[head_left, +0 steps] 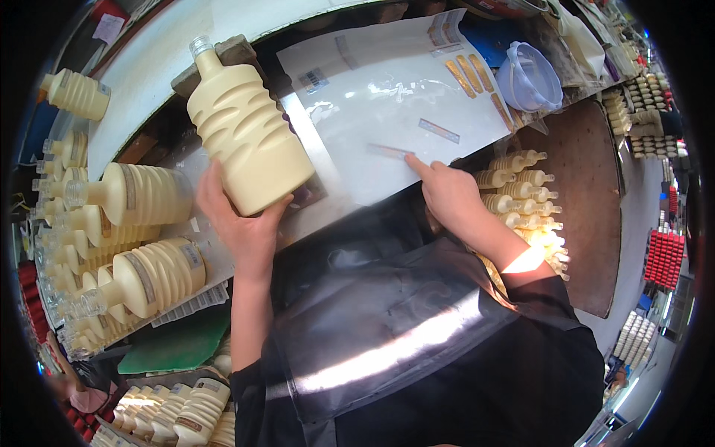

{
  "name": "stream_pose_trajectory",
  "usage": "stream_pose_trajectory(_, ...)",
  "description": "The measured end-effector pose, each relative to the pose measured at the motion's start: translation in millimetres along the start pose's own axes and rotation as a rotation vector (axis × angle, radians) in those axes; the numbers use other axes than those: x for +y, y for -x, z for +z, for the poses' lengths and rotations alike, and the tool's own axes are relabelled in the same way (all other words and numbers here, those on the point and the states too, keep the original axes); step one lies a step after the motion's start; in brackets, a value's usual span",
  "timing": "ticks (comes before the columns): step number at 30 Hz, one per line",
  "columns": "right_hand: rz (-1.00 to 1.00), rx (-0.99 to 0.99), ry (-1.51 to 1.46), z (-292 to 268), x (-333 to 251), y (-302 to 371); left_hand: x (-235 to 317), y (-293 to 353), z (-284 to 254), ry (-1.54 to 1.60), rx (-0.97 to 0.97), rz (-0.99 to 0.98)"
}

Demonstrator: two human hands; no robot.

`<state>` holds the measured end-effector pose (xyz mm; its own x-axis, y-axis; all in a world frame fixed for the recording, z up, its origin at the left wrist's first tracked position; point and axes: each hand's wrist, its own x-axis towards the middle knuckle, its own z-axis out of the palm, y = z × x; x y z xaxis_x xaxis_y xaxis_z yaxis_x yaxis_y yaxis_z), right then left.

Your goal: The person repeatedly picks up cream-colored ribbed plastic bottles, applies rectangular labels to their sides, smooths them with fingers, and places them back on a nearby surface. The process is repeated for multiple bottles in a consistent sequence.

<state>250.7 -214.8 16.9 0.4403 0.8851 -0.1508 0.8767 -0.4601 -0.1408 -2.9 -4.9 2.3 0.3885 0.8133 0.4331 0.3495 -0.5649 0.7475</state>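
My left hand is closed round the lower end of a cream-coloured bottle with swirling ridges and a clear threaded neck. The bottle leans with its neck up and to the left, near a brownish block. Over the wet white sheet, my right hand has its index fingertip at the end of a small label strip. That strip is smeared by motion; the other fingers are curled and the thumb is hidden. A second label strip lies flat just beyond it.
Gold strips lie near the sheet's far right edge, beside a pale blue bucket. Several cream bottles lie stacked at left, the nearest bottle bearing labels. More bottles lie at right, beside a brown board.
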Motion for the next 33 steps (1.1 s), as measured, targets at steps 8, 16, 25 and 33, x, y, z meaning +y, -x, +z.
stream_pose_trajectory(8,0.557,0.002,-0.99,38.3,29.0,6.6,-2.3,-1.3,2.4,0.102,0.02,0.0)
stream_pose_trajectory(16,0.812,0.037,-1.325,39.7,15.4,7.3,-2.4,1.3,-4.0,0.08,-0.001,0.006)
stream_pose_trajectory(25,0.183,-0.022,-1.066,-48.6,-50.1,-69.4,-8.5,-0.7,-6.3,0.674,0.004,-0.13)
stream_pose_trajectory(33,-0.46,-0.162,-1.394,-128.2,-160.6,-166.2,-8.1,-62.0,-13.7,0.696,0.095,-0.224)
